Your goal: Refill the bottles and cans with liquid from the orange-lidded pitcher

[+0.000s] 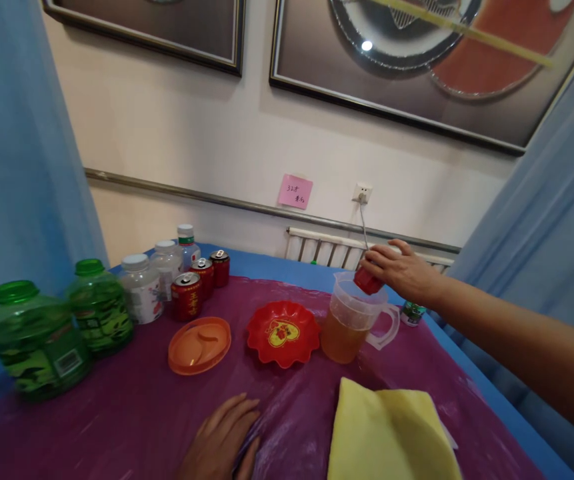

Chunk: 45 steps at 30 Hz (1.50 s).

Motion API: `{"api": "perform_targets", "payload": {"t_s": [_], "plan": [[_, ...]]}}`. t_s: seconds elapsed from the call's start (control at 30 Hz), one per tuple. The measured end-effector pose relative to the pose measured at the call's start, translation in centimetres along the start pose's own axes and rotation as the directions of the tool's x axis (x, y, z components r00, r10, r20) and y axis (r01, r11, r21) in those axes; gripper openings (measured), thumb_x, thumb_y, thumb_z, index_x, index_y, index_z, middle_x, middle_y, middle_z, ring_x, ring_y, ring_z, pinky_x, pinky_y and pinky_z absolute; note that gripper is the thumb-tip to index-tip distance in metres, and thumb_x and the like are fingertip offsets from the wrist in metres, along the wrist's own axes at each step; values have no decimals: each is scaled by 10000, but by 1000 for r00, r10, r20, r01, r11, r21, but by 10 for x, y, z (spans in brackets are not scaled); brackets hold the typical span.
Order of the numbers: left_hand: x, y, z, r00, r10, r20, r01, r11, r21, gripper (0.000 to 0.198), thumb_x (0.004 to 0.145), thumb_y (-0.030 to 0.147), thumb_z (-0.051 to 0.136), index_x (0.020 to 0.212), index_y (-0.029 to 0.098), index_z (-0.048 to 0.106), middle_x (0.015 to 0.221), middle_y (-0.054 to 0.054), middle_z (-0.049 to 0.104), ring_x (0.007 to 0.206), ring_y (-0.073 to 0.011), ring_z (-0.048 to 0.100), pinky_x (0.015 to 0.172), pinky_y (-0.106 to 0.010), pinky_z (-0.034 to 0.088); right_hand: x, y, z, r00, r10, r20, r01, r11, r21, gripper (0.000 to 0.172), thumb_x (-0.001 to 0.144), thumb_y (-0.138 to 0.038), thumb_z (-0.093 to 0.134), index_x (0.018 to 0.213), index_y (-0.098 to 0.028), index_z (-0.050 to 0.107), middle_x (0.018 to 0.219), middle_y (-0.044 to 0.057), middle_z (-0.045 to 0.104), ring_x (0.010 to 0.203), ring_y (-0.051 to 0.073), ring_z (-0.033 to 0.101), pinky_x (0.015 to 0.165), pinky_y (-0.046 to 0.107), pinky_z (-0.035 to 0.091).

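Observation:
My right hand (pixel 394 267) grips a red drink can (pixel 368 280), tipped over the mouth of a clear plastic measuring jug (pixel 345 327). Amber liquid fills roughly the lower half of the jug, whose handle points right. Whether liquid is running from the can cannot be made out. My left hand (pixel 224 437) lies on the purple plastic sheet (pixel 137 413) with its fingers stretched out, holding nothing. A red scalloped plate (pixel 283 333) stands between the jug and an orange divided plate (pixel 200 345). Close to me lies a folded yellow cloth (pixel 391 433).
At the left stand green-capped bottles (pixel 34 343), white-capped bottles (pixel 141 290) and several red cans (pixel 187 297). A small green-labelled container (pixel 411 313) sits behind the jug handle. Blue curtains (pixel 541 267) hang on both sides, and a radiator (pixel 324 248) is behind the table.

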<state>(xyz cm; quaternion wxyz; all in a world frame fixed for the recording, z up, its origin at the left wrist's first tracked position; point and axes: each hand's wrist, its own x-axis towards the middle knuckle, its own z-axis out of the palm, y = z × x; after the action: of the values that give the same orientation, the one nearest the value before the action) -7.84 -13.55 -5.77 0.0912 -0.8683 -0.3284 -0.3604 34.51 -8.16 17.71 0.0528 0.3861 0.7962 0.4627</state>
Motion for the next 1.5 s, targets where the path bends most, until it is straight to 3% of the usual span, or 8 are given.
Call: {"api": "perform_targets", "payload": {"t_s": [0.13, 0.27, 0.37, 0.6, 0.7, 0.87, 1.2, 1.5], "plan": [[3, 4, -6, 996, -23, 85, 27, 999, -46, 270, 895, 261, 631, 1162, 269, 669, 1116, -44, 787, 1035, -245, 759, 870, -364, 662, -9, -1, 5, 949, 316, 4, -314, 941, 127, 371, 891, -265, 621, 1251, -180, 599, 1218, 134, 671, 1096, 306, 602, 942, 464, 376], [0, 4, -8, 984, -29, 173, 49, 992, -114, 322, 864, 226, 647, 1182, 271, 662, 1130, -49, 784, 1035, -248, 756, 891, -384, 654, -10, -26, -4, 699, 714, -39, -630, 641, 439, 543, 846, -549, 673, 1232, -175, 596, 1052, 144, 686, 924, 327, 647, 748, 416, 470], [4, 7, -15, 980, -110, 163, 140, 973, -186, 453, 875, 271, 664, 1323, 293, 600, 1245, -66, 749, 1128, -268, 725, 954, -418, 627, -2, -78, -25, 539, 839, 73, -602, 323, 730, 688, 811, -585, 716, 1334, -187, 511, 1128, 151, 684, 938, 322, 671, 752, 419, 520], [75, 33, -64, 863, -431, 263, 503, 696, -512, 720, 811, 449, 751, 1462, 288, 490, 1406, -108, 642, 1218, -300, 661, 1002, -442, 579, 39, -214, -74, 670, 576, 469, -304, -363, 881, 700, 780, -435, 793, 1357, -244, 445, 1295, 95, 654, 1166, 271, 646, 1009, 438, 513], [96, 43, -75, 865, -453, 216, 489, 664, -566, 836, 718, 429, 815, 1466, 275, 475, 1392, -107, 643, 1180, -304, 667, 994, -448, 569, 53, -242, -84, 691, 549, 470, -289, -386, 876, 677, 747, -337, 805, 1331, -250, 473, 1306, 82, 647, 1204, 274, 623, 1050, 439, 490], [98, 34, -80, 877, -433, 208, 479, 749, -458, 515, 724, 306, 738, 1225, 250, 632, 1226, -72, 720, 1102, -268, 692, 965, -405, 567, 47, -278, -77, 778, 462, 425, -276, -357, 892, 734, 762, -296, 780, 1407, -237, 436, 1389, 112, 594, 1271, 288, 591, 1074, 458, 492], [119, -131, -115, 748, -661, 58, 626, 732, 270, 635, 829, 469, 640, 1364, 142, 545, 1316, -161, 669, 1175, -329, 660, 962, -399, 533, -53, -325, -29, 748, 568, 344, -395, -36, 918, 562, 824, -210, 703, 1367, -272, 573, 1459, 126, 564, 1323, 305, 581, 1023, 412, 565], [113, -154, -93, 680, -718, 149, 648, 683, 337, 565, 858, 408, 592, 1368, 169, 547, 1214, -146, 731, 1032, -325, 728, 799, -346, 548, -105, -316, -19, 721, 554, 416, -433, -109, 895, 413, 839, -258, 729, 1246, -303, 678, 1386, 113, 632, 1100, 270, 720, 790, 280, 639]]}}
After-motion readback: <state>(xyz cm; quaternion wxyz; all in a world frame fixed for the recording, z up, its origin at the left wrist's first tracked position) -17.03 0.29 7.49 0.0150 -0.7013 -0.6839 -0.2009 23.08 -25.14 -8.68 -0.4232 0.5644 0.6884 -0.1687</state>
